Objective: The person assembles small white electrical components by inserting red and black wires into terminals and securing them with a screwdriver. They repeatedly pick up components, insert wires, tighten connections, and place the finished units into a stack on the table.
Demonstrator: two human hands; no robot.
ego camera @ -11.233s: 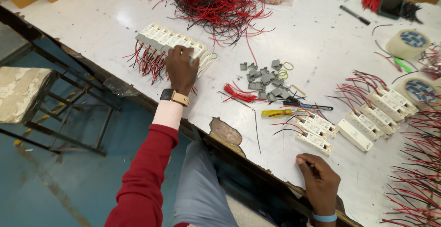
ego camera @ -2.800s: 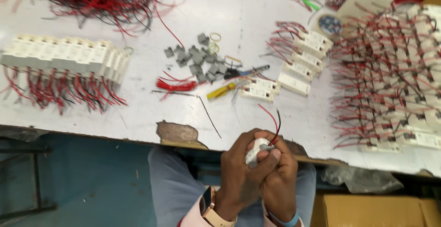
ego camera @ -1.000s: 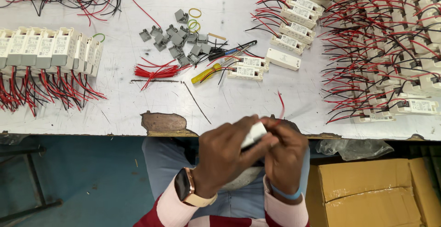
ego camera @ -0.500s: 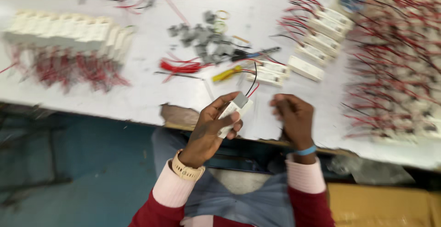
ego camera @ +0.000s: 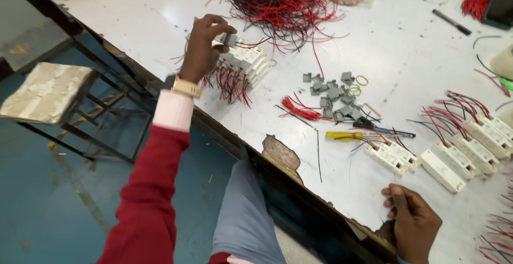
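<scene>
My left hand [ego camera: 202, 48] reaches out over the table's left side and pinches a small white box module [ego camera: 228, 40] with red wires. It holds the module at the near end of a row of like white modules [ego camera: 248, 64], whose red and black wires hang toward the table edge. A watch sits on that wrist. My right hand [ego camera: 410, 218] rests on the white table [ego camera: 406, 50] near its front edge, holding nothing, with fingers loosely bent. The nearest white modules [ego camera: 393, 157] lie just beyond it.
A big tangle of red and black wires [ego camera: 278, 2] lies at the back. Grey clips [ego camera: 331, 90], a bundle of short red wires [ego camera: 298, 109] and a yellow-handled tool [ego camera: 347, 135] are mid-table. More wired modules [ego camera: 470, 136] are at the right. A stool [ego camera: 45, 90] stands left. The table edge is chipped [ego camera: 280, 153].
Both hands held one white module together near my lap. My left hand has carried it out to the left row, and my right hand has let go and rests on the table.
</scene>
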